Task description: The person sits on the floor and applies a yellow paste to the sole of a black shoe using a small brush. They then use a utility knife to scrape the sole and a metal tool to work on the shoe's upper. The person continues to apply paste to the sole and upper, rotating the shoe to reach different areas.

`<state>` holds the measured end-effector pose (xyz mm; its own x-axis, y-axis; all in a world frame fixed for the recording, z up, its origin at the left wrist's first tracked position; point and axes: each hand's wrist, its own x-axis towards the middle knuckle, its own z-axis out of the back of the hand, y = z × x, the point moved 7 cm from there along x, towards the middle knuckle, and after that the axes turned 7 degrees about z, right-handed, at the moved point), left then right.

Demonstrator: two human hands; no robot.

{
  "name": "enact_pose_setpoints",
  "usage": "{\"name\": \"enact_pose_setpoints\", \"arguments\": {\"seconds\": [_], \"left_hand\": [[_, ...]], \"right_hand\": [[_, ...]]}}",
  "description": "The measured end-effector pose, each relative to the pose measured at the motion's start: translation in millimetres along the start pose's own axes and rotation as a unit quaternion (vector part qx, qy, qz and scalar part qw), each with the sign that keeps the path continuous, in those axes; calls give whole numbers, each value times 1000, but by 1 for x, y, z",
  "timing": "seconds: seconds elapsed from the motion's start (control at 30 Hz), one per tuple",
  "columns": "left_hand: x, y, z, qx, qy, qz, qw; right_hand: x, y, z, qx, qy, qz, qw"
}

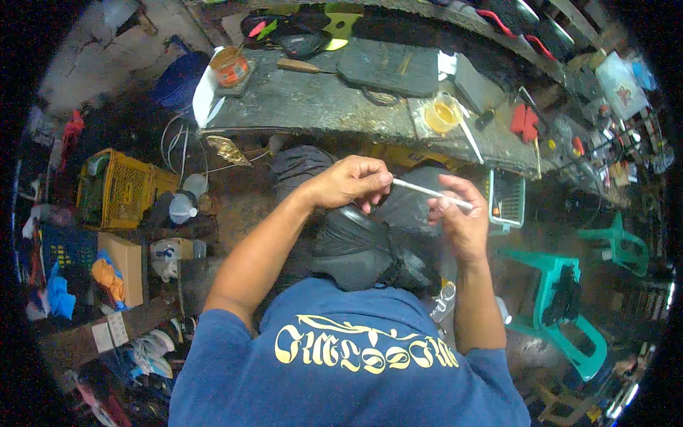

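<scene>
1. Hands apart, linked by one thin pale rod (430, 191): the left hand (353, 182) bunches its fingers at the rod's left end, whether gripping the tip I cannot tell; the right hand (462, 217) is clamped on the other end, thumb against fingers. The rod slants above the lap, probably so both ends are easy to control.
2. Far left, a yellow crate (131, 192) stands well apart from the left forearm, leaving swing room.
3. The bench (284, 101) has its front edge just beyond the hands, limiting forward movement. An orange container (229, 67) sits near its left end, likely clear of the elbows.
4. Rightward, a cup of yellow liquid (442, 114) stands near that edge, perhaps for easy reach; a white strip (470, 134) overhangs beside it and could snag.
5. A pale green basket (507, 223) narrows the right hand's outward room.
</scene>
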<state>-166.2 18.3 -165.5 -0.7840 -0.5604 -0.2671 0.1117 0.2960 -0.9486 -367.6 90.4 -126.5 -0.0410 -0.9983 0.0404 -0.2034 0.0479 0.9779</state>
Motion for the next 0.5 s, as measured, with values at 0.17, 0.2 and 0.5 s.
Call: {"name": "enact_pose_setpoints", "arguments": {"seconds": [0.17, 0.2, 0.5], "left_hand": [[4, -3, -13, 2, 10, 12, 1000], [3, -3, -17, 3, 17, 10, 1000], [-11, 55, 46, -177, -133, 9, 975]], "right_hand": [[8, -27, 3, -14, -22, 60, 998], [6, -26, 11, 22, -38, 77, 996], [-34, 23, 73, -87, -77, 172, 978]]}}
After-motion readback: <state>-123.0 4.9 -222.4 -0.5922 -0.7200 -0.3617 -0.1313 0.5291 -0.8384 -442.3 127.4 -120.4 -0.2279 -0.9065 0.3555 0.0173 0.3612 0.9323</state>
